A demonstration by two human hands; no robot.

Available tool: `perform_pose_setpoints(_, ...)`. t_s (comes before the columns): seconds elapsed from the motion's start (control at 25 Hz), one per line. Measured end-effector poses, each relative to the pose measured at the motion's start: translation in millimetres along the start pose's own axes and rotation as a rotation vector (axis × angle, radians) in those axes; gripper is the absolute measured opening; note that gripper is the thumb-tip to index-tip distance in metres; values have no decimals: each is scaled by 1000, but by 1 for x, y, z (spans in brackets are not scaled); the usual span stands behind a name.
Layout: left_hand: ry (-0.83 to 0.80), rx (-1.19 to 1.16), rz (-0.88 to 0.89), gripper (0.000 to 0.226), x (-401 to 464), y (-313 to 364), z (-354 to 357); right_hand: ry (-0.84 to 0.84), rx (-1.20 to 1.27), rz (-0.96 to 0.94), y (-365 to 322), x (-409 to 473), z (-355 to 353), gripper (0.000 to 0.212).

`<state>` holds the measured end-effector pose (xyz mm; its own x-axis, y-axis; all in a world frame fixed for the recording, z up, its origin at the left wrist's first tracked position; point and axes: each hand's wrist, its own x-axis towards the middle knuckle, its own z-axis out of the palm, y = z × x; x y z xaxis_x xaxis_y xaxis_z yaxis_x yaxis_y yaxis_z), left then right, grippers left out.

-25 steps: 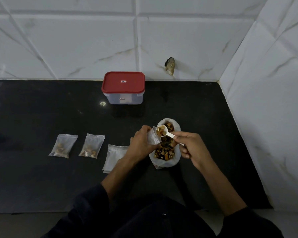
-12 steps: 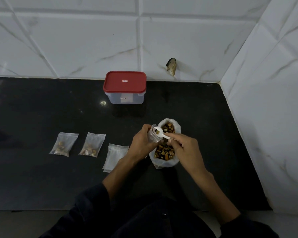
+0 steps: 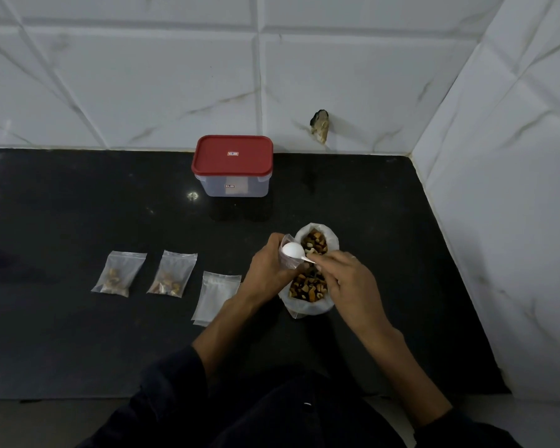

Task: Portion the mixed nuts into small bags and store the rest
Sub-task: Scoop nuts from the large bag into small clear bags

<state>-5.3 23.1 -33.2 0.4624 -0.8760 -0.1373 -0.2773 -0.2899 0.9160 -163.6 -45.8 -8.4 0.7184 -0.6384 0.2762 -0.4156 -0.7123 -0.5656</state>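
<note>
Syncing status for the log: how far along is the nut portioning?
Done: two small filled bags lie on the counter. In hand: left hand holds a third small bag open while right hand tips the white spoon into it. Left: empty bags beside it, the big bag of nuts is far from empty, and the red-lidded container is closed.

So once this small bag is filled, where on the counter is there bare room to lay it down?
Bare black counter lies left of the red-lidded container and behind the two filled bags; more lies right of the nut bag. It is crowded between the empty bags and both hands.
</note>
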Motion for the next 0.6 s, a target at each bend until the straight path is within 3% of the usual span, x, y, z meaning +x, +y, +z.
perform_pose_setpoints(0.16,22,-10,1,52,1,3,1,62,-20,-52,1,0,-2,44)
perform_pose_setpoints(0.24,16,-13,-5,53,1,3,1,73,50,-34,1,-1,-2,39)
perform_pose_setpoints(0.44,-6,24,-26,56,3,-1,0,22,589,372,-6,3,-11,28)
perform_pose_setpoints(0.6,-8,137,-40,61,4,-11,-3,0,666,469,3,4,-15,26)
